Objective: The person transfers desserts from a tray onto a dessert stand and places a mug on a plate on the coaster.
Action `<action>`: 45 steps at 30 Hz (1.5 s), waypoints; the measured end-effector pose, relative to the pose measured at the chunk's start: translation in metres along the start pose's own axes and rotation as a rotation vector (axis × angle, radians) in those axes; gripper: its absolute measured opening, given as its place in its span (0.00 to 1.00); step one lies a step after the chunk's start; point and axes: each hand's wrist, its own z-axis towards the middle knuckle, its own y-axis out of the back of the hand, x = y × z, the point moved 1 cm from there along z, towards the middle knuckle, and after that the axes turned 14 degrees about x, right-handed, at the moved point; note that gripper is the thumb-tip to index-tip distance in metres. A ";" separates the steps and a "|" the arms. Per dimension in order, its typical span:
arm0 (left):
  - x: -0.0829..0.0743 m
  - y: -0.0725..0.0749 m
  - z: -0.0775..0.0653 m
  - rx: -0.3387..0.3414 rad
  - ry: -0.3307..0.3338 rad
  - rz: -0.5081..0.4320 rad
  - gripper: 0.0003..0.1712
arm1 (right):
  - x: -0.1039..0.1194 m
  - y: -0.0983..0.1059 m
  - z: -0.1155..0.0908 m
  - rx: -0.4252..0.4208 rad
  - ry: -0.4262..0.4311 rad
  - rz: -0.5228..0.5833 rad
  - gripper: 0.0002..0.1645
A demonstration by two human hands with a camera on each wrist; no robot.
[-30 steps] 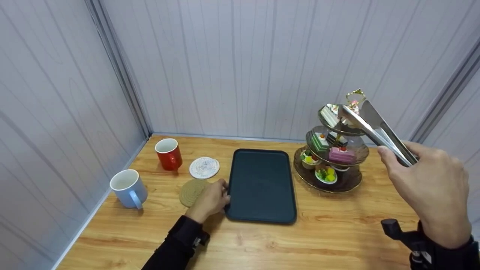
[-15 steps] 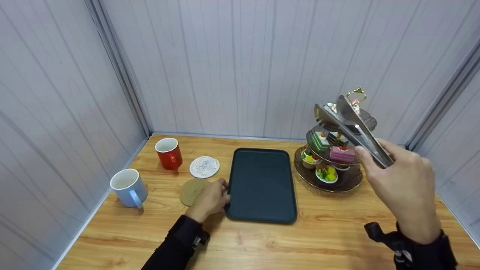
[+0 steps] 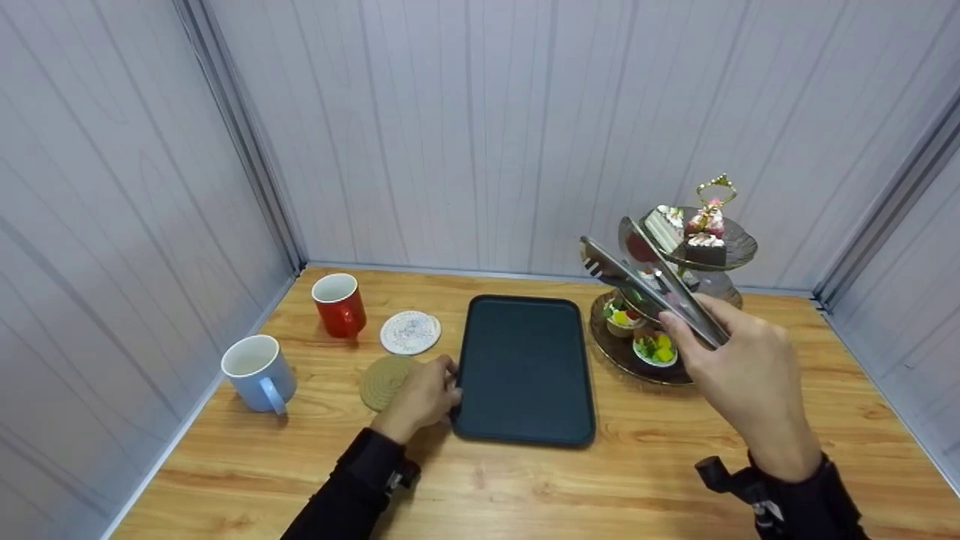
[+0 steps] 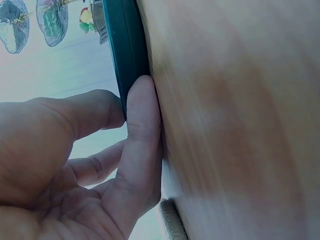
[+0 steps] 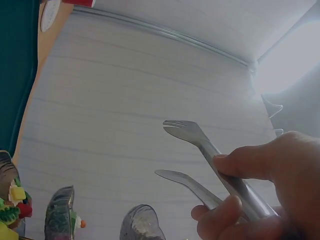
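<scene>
My left hand (image 3: 421, 397) is at the left edge of a dark rectangular tray (image 3: 523, 367). In the left wrist view its thumb and a finger (image 4: 142, 112) pinch the tray's rim (image 4: 129, 50). My right hand (image 3: 750, 379) grips metal serving tongs (image 3: 688, 313), held up in front of a three-tier cake stand (image 3: 739, 244). Slotted tips and nothing between the spread arms of the tongs (image 5: 207, 150) show in the right wrist view. Cake slices (image 3: 664, 227) sit on the top tier. The tongs partly hide the middle tier. Small fruit cups (image 3: 655, 349) stand on the bottom one.
To the left stand a red mug (image 3: 339, 306) and a light blue mug (image 3: 259, 375). A white speckled coaster (image 3: 410, 332) and a tan woven coaster (image 3: 386, 381) lie between the mugs and the tray. Panelled walls (image 3: 510, 135) enclose the wooden table (image 3: 510, 495).
My right hand has moved left and lower with the tongs, from the stand's top tier to its front left. The left hand and the tray look unmoved.
</scene>
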 end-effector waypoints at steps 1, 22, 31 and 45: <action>0.000 0.000 0.000 0.001 -0.002 -0.002 0.16 | 0.000 -0.003 0.000 0.012 -0.002 0.005 0.29; -0.002 -0.001 0.002 0.003 0.041 0.002 0.15 | -0.015 -0.082 0.013 0.360 0.028 0.091 0.33; -0.002 -0.001 0.003 0.003 0.038 -0.012 0.16 | -0.025 -0.116 0.017 0.578 -0.028 0.124 0.33; -0.003 -0.001 0.002 0.000 0.018 -0.011 0.17 | -0.036 -0.148 0.016 0.638 -0.011 0.141 0.37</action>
